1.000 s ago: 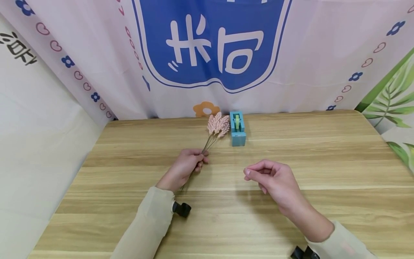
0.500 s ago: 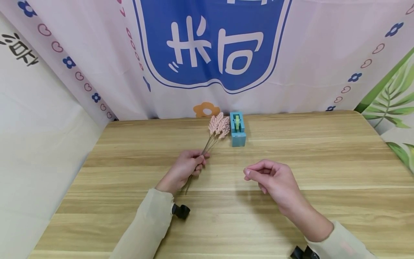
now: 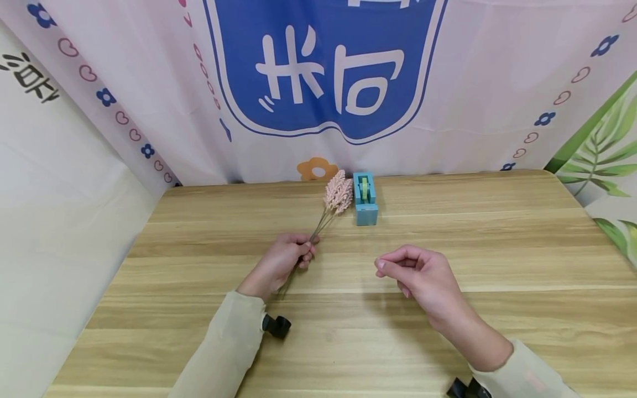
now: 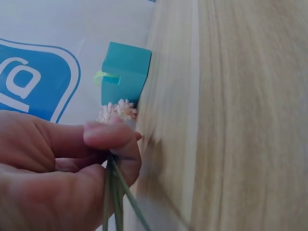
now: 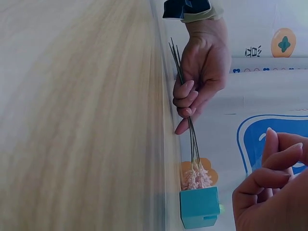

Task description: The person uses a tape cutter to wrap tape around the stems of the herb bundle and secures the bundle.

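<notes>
In the head view my left hand (image 3: 286, 257) grips a small bunch of pink flower stems (image 3: 318, 225) left of the table's middle. Their fluffy pink heads (image 3: 338, 192) point to the back, beside a blue tape dispenser (image 3: 365, 199). Thin green stem ends (image 4: 118, 202) stick out below that hand in the left wrist view. My right hand (image 3: 418, 279) hangs loosely curled over the table to the right, thumb and index tips close together. Nothing shows between its fingers, which also appear bent in the right wrist view (image 5: 269, 183).
A wood-grain table (image 3: 497, 237) spreads under both hands. Behind it hangs a pale cloth (image 3: 478, 110) with a blue emblem, reaching the table's back edge. A roll of yellow-green tape (image 3: 364, 188) sits in the dispenser.
The pink heads have tilted and drawn closer together as the left hand shifts its grip slightly on the stems. The right hand stays where it was.
</notes>
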